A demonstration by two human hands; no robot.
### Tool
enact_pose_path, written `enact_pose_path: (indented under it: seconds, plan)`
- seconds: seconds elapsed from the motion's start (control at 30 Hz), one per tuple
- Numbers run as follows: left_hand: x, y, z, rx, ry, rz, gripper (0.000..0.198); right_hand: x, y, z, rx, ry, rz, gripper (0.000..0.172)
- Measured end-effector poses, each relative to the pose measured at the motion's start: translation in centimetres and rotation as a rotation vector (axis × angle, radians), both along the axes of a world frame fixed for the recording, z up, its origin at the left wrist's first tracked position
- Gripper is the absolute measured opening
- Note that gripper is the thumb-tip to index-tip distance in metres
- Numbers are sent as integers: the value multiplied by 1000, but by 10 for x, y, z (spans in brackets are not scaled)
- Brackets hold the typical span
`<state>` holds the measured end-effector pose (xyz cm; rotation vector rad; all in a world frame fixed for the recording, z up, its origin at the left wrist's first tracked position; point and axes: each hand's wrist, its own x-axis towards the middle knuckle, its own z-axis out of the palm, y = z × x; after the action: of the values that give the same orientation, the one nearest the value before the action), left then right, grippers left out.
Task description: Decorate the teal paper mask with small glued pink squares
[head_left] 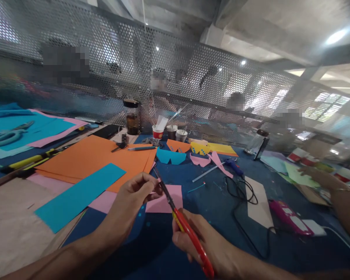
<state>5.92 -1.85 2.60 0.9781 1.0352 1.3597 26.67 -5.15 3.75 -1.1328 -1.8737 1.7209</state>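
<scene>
While my right hand grips scissors, left hand pinches pink paper; likely step: snipping; next: steady alignment.

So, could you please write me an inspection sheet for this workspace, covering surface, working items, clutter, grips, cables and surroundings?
Surface: dark blue table, with tiny blue scraps near the pink sheet.
Working items: red-handled scissors, blades in front of the pink sheet; beyond, notched blue shape and orange shape.
Clutter: orange sheets, blue strip lying partly across them, blue glue gun, lidded jar.
Grips: right grip holds the scissors; left grip curls beside the blades, contents too small to tell.
Cables: black cable looped near the glue gun; white cable at far right.
Surroundings: perforated screen behind; another person's hand at right, by green paper.
</scene>
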Motion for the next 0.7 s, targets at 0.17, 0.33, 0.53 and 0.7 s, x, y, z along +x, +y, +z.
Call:
enact_pose_path:
  seconds: [0.17,0.33,0.53,0.7]
  plan:
    - [1,-1,2,2,24,4,23,0,0,0,10,-2,-8,4]
    - [1,-2,3,12,41,3,23,-1,0,-3,2,15,-12,4]
    - [0,-3,2,4,45,7,23,-3,-2,4,-24,-30,-25,3]
    - [1,-3,3,5,53,-4,23,-1,-2,7,-30,-55,-6,1]
